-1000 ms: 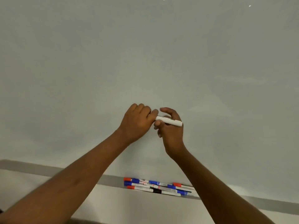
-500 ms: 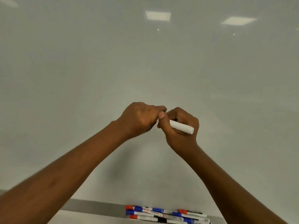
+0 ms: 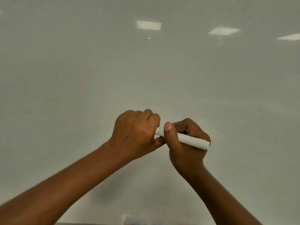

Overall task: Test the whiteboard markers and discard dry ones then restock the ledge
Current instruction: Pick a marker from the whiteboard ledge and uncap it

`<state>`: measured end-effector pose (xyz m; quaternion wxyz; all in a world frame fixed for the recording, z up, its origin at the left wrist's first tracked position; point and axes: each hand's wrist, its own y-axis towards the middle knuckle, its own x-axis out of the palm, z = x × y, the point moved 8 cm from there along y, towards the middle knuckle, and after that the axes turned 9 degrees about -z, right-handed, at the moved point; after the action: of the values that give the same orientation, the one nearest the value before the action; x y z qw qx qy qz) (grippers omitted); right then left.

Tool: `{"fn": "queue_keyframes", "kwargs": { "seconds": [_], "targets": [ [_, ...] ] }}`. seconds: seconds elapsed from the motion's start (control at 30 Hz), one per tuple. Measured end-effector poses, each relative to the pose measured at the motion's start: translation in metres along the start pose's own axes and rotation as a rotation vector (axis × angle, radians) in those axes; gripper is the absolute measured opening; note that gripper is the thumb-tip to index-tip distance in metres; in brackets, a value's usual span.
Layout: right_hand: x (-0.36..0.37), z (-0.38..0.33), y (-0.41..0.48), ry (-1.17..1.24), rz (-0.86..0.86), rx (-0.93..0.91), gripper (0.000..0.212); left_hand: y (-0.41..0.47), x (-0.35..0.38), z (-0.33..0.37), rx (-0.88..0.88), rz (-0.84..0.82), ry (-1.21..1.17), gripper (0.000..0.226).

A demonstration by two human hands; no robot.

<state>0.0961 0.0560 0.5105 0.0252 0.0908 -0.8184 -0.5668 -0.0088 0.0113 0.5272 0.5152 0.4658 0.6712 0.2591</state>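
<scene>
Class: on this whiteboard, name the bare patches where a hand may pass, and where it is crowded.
Bare: the whiteboard left of the left hand, right of the right hand, and above both up to the light reflections. Crowded: the centre, where both grip the marker.

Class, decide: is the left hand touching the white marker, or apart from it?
Touching. In the head view the left hand curls round one end of the white marker.

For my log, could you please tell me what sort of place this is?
Probably a classroom or meeting room: a large whiteboard fills the view, ceiling light panels reflect in it, and a white marker is held before it.
</scene>
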Motion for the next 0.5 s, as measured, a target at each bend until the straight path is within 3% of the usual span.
{"fn": "queue_keyframes", "kwargs": {
  "seconds": [0.1,0.3,0.37,0.43,0.5],
  "targets": [
    [0.002,0.010,-0.005,0.007,-0.049,0.021,0.029,-0.008,0.009,-0.010,0.049,0.056,-0.035,0.056],
    [0.008,-0.012,-0.012,-0.140,-0.262,-0.274,0.031,-0.020,0.043,-0.004,0.234,-0.365,-0.353,0.038],
    [-0.016,-0.012,-0.002,-0.183,-0.225,-0.207,0.025,-0.032,0.051,-0.023,0.220,-0.396,-0.319,0.044],
    [-0.045,-0.005,0.011,-0.061,-0.110,-0.102,0.026,-0.042,0.043,-0.056,0.079,-0.367,-0.228,0.058],
    [-0.055,-0.008,0.021,0.026,0.005,-0.195,0.030,-0.034,0.027,-0.071,-0.028,-0.247,-0.119,0.053]
  ]
}}
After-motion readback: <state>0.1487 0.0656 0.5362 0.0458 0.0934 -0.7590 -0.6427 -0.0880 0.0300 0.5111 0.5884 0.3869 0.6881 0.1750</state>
